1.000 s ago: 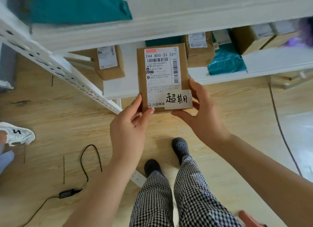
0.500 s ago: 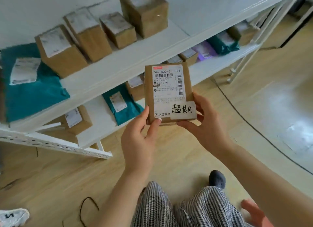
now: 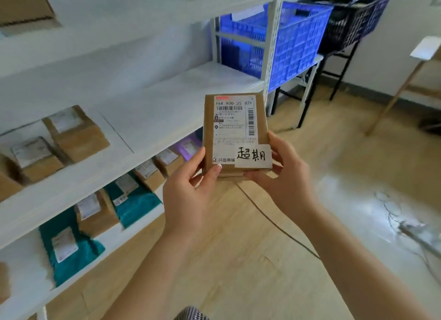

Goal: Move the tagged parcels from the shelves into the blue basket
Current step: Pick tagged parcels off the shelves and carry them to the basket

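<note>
While both hands hold it up in the air, the brown parcel stands upright in front of the white shelves. The left hand grips its lower left corner, with the thumb on the front. The right hand grips its lower right side and bottom edge. A white tag with two hand-written signs is stuck on the lower right of the parcel, over the big printed label.

The blue basket sits far back on a low stand, behind the white shelf post. It is well apart from the parcel. A dark basket stands just beside it on the right; something dark seems to lie in it, but it is too blurry to tell what.

More brown boxes and teal bags lie on the shelves at the left. A thin black cable runs over the wooden floor.
</note>
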